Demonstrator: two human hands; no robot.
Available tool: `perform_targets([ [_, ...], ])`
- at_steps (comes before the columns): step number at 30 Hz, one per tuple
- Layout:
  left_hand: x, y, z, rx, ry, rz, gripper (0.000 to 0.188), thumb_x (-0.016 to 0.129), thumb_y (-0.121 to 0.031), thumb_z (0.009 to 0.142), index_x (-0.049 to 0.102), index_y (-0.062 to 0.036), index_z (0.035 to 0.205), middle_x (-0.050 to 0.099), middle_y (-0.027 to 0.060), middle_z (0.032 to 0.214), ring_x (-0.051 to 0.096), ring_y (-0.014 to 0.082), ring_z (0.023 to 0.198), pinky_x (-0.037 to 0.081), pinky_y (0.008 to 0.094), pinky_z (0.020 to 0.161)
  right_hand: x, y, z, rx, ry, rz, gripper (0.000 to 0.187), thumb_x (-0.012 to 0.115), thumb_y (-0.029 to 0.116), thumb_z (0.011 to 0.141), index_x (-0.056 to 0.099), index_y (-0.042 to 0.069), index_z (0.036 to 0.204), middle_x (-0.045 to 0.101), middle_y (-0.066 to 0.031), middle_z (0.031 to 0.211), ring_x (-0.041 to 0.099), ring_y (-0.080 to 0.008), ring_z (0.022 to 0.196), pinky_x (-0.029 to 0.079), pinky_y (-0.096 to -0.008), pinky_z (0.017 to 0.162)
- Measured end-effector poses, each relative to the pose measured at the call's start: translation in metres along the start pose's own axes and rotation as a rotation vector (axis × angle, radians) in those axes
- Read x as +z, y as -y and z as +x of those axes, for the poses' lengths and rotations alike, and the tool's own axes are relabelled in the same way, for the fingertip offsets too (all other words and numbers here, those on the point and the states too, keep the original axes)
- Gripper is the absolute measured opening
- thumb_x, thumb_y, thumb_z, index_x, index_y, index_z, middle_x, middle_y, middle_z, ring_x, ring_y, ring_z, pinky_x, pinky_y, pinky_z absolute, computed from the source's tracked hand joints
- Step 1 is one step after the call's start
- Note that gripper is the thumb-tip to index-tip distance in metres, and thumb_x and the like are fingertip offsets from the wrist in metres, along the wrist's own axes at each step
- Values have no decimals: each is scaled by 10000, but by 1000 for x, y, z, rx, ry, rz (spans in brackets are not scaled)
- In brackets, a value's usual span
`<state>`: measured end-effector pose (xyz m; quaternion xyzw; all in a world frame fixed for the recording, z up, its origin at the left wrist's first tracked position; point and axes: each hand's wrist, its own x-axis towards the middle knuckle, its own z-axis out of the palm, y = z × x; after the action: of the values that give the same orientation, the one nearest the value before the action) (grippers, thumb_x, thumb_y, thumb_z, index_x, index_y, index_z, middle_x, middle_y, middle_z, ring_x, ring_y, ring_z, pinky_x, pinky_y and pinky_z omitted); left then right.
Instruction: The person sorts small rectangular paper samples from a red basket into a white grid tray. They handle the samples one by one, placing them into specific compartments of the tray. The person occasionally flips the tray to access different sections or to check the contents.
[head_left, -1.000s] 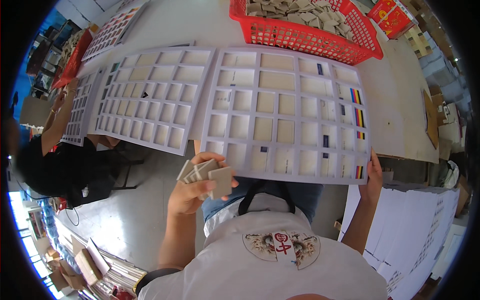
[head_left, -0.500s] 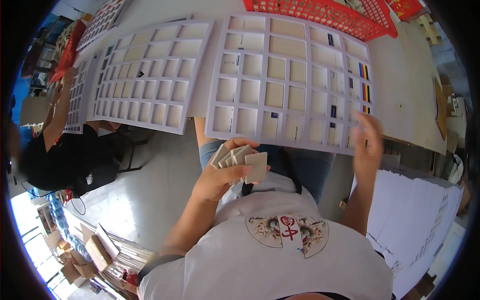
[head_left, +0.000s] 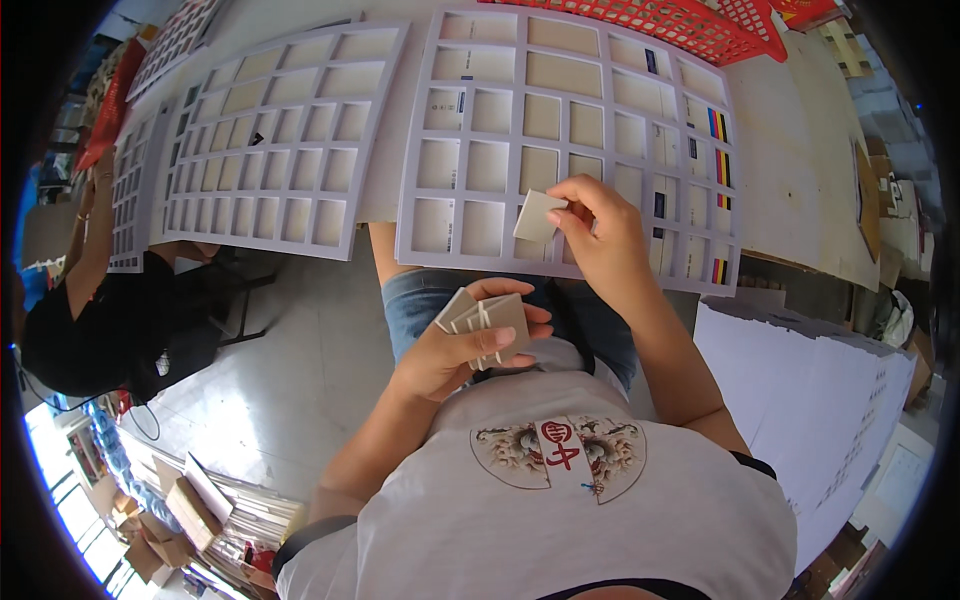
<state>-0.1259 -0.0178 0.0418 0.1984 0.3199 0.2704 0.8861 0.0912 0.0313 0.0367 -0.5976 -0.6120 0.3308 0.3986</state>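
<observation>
Head view: your right hand (head_left: 607, 237) has its grip pinched thin, thumb against fingers, on one edge of a pale square tile (head_left: 534, 216), tilted over the near part of a white grid board (head_left: 411, 190); whether tile and board touch, you cannot tell. Your left hand (head_left: 450, 352), lower and nearer your body, has its grip curled around a loosely fanned stack of tiles (head_left: 508, 317), thumb across the front. Held by one edge, the single tile could swivel or drop if your pinch eases, and the uneven stack could slide apart if your left thumb lifts.
</observation>
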Motion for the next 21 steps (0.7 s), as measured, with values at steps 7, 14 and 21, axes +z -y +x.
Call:
perform_targets([
  [7,-10,5,12,-13,64,-119,544,629,-69,863,423,-48,1366,573,192,1258,601,332,1166,565,428,913,-5,-7,6,-270,114,-220,213,648,-28,782,635,35,985,592,-119,914,595,-274,856,499,-377,742],
  [14,-4,6,17,34,33,-142,523,577,-53,878,408,-15,1372,578,195,1248,615,338,1147,578,426,896,-11,6,-21,-499,155,-529,266,717,76,763,667,71,1025,573,-84,1073,531,-270,1036,457,-399,861],
  [21,7,4,20,-14,12,-162,484,564,-71,895,412,-17,1351,578,192,1237,612,340,1164,594,404,886,-26,13,-33,-327,253,71,235,755,54,752,668,60,969,624,-64,1007,563,-246,958,465,-369,826],
])
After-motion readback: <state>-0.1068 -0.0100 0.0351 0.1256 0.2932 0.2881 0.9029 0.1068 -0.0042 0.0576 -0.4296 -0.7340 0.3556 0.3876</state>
